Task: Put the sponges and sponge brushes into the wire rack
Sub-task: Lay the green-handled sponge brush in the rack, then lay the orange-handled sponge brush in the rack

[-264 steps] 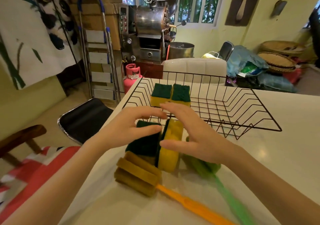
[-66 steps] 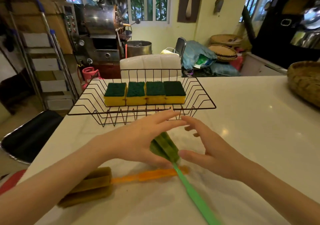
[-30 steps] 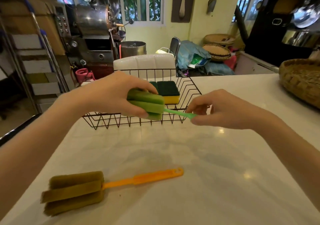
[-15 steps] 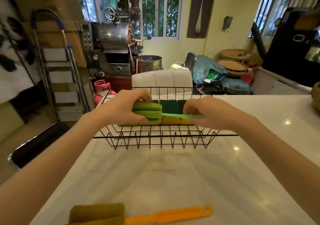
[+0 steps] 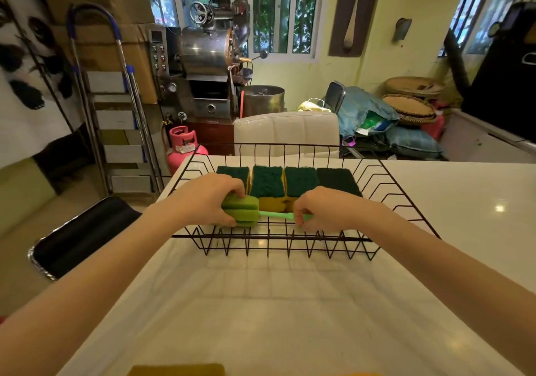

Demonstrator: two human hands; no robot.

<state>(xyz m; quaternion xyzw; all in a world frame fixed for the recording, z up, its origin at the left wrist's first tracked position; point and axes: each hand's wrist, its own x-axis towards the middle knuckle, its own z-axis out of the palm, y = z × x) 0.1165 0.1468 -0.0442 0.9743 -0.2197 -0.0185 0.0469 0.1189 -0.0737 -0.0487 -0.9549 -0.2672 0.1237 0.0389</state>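
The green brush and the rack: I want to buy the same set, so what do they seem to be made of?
The green brush: its head looks like soft matte foam, ribbed and slightly squashed under the left hand; the thin handle looks like smooth glossy plastic, pinched by the right hand. The wire rack: thin rigid rods, probably metal with a black coating, though the coating type is unclear.

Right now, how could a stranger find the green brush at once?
Look at the black wire rack on the white table. Before its four flat sponges, both hands hold the green brush: only it has a round head and thin handle.
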